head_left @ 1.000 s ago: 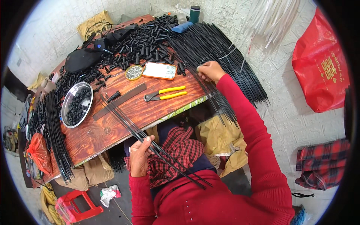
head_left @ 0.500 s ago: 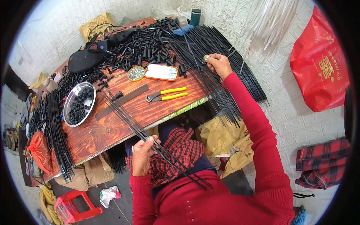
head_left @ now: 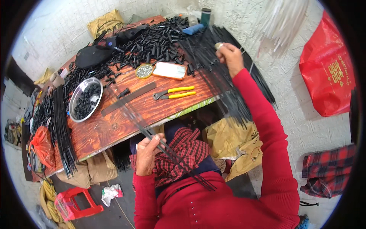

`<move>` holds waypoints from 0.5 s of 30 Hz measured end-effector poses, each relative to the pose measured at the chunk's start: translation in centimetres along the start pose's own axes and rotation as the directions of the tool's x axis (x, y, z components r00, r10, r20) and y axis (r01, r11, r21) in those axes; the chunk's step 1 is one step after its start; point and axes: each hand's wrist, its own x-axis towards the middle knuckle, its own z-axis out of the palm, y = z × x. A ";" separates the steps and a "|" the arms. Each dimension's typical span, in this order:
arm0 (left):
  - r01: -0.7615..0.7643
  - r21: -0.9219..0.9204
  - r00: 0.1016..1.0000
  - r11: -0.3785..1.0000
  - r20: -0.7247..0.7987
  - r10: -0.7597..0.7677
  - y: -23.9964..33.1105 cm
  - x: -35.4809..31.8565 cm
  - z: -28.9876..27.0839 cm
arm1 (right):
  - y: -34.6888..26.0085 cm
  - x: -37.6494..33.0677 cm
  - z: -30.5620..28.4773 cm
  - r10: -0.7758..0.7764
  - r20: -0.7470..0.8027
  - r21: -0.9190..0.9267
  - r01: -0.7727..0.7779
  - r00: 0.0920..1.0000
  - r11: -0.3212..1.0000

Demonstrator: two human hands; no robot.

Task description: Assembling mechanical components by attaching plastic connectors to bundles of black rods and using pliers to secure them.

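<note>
My left hand (head_left: 147, 155) is closed around a few thin black rods (head_left: 176, 162), which slant from above the table down across my lap. Motion blurs their far ends. At the far right, my right hand (head_left: 231, 58) has its fingers bent together over a large spread of similar black rods (head_left: 237, 101). A pale yellowish round thing (head_left: 218, 45) shows at its fingertips; whether a rod is pinched there is too blurred to tell. On the table between my hands lie yellow-handled cutting pliers (head_left: 176, 93) and a flat dark bar (head_left: 131, 98).
A steel bowl (head_left: 71, 110) contains small black parts. Behind are a round tin (head_left: 144, 71) of small metal pieces, a white tray (head_left: 170, 70) and heaped black tubular parts (head_left: 160, 44). Another rod bundle (head_left: 63, 129) lies left. A red stool (head_left: 78, 204) stands on the floor.
My right hand has moved slightly up and away to the right over the rods. The left hand keeps its rods, which now blur at the far ends. The whole view has shifted slightly.
</note>
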 end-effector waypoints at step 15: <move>-0.119 -0.025 0.989 0.993 0.088 0.120 2.7 -1.2 0.6 | -4.9 -22.3 6.0 0.382 0.419 -0.154 -0.350 0.824 0.924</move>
